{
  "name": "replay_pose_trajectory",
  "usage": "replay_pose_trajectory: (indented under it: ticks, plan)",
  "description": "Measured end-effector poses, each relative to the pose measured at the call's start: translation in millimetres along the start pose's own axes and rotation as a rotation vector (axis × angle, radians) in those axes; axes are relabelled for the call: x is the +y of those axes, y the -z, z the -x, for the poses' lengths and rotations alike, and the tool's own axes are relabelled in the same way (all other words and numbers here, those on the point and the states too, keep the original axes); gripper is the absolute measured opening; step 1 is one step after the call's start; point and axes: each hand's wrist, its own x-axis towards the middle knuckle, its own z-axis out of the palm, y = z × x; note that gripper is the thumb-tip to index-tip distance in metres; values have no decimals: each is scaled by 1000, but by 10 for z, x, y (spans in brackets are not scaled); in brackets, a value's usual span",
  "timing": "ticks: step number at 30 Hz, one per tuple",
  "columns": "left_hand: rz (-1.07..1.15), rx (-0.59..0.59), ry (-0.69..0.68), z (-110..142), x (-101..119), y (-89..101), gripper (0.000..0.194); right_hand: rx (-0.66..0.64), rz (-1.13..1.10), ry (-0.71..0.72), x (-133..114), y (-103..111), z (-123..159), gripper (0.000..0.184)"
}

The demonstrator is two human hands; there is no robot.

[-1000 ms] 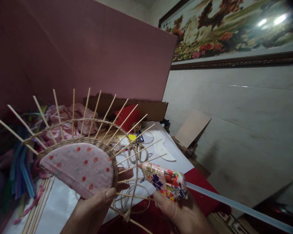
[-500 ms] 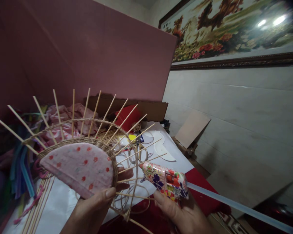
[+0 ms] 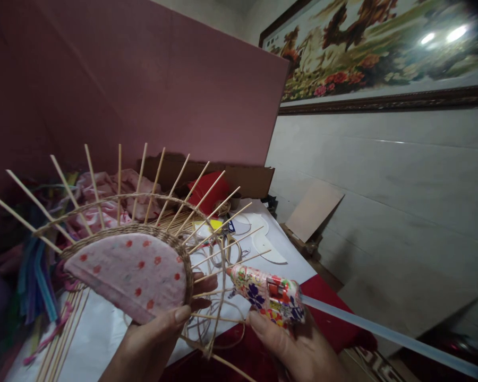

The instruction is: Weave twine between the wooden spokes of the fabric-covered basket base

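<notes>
My left hand (image 3: 153, 337) grips the lower right edge of a half-round woven piece (image 3: 131, 276), thumb in front and fingers behind. Its face is pink cloth with red flowers, edged in braided twine. Thin wooden sticks (image 3: 155, 183) fan out from that edge, and a strand of twine (image 3: 115, 198) arcs across them. In my right hand (image 3: 290, 345) is a flower-patterned hot glue gun (image 3: 263, 292), with a long clear glue stick (image 3: 382, 331) out of its back. The gun's tip points left, close to the twine at the right-hand sticks.
Scissors (image 3: 229, 249), white paper cutouts (image 3: 265, 241) and tangled twine lie on the white table (image 3: 295, 260). Blue and purple strips (image 3: 35, 281) and pink fabric (image 3: 91, 185) are piled at left. Behind stands a cardboard edge (image 3: 247, 180); a red cloth (image 3: 322, 297) lies at right.
The glue gun has shifted slightly left, nearer the twine. The woven piece has moved very little, its left sticks tilting slightly.
</notes>
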Motion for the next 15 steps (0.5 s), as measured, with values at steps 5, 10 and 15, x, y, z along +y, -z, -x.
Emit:
replay_pose_trajectory:
  ticks: [5,10,15]
  plan:
    - [5,2,5,-8,10,36,45,-39,-90,-89,-21,43,13,22]
    - [51,-52,38,5,21,5,41,-18,-244,-263,17,18,67,30]
    - [47,38,27,2,29,11,37,56,-469,-216,-56,10,29,39]
